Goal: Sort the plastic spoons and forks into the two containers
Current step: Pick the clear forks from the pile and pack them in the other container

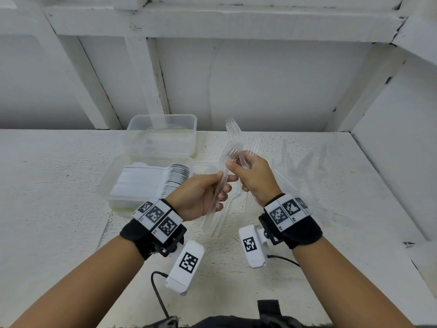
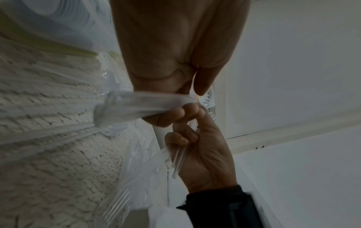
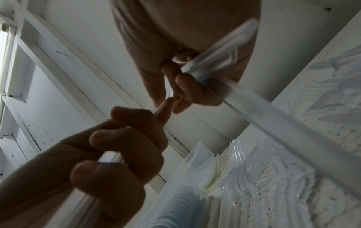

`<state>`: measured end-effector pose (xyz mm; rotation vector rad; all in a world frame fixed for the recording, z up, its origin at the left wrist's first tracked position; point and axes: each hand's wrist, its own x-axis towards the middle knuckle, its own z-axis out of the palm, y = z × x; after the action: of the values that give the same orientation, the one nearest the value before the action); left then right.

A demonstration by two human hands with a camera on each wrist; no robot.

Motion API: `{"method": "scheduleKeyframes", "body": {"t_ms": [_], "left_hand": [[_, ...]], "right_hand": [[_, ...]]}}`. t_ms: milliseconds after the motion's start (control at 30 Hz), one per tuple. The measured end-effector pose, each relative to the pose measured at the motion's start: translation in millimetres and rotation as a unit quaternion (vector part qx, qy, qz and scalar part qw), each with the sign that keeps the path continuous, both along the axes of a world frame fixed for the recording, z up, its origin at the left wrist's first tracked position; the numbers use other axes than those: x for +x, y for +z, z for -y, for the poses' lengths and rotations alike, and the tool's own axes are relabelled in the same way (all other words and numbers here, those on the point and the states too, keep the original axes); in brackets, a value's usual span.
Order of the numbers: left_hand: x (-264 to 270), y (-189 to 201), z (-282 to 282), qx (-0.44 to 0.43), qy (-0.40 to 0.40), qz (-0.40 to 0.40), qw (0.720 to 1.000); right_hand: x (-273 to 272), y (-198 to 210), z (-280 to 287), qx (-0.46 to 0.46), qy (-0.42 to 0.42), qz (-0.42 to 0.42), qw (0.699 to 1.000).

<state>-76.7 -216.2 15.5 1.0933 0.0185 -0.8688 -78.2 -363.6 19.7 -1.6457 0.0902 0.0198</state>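
**Gathering forks before binning**

Both hands are raised over the table (image 1: 71, 185). The left hand (image 1: 198, 197) curls round a fork (image 1: 218, 185) handle; the right hand (image 1: 254, 178) pinches several forks (image 1: 234, 136), tines up. Loose cutlery (image 1: 295, 162) lies to the right. The near tub (image 1: 146, 181) holds stacked spoons; the far tub (image 1: 163, 133) probably takes forks. Advice: align handles, nest tines, then lower the bundle flat.
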Motion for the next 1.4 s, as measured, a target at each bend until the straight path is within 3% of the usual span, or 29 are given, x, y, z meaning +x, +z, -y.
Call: {"method": "scheduleKeyframes", "body": {"t_ms": [267, 467, 633, 1033, 1400], "left_hand": [[4, 3, -9, -0.006, -0.024, 0.024, 0.999], [4, 1, -1, 0.042, 0.155, 0.069, 0.985], [0, 1, 10, 0.044, 0.215, 0.086, 0.972], [-6, 0, 20, 0.101, 0.226, 0.12, 0.961], [-9, 0, 17, 0.109, 0.18, 0.157, 0.965]], "right_hand": [[1, -4, -2, -0.029, -0.019, 0.003, 0.999], [-2, -3, -7, 0.008, -0.042, -0.01, 0.999], [-8, -12, -14, -0.039, -0.044, 0.01, 0.998], [-11, -20, -17, -0.129, -0.128, 0.087, 0.98], [-15, -13, -18, -0.231, -0.1, 0.118, 0.96]]}}
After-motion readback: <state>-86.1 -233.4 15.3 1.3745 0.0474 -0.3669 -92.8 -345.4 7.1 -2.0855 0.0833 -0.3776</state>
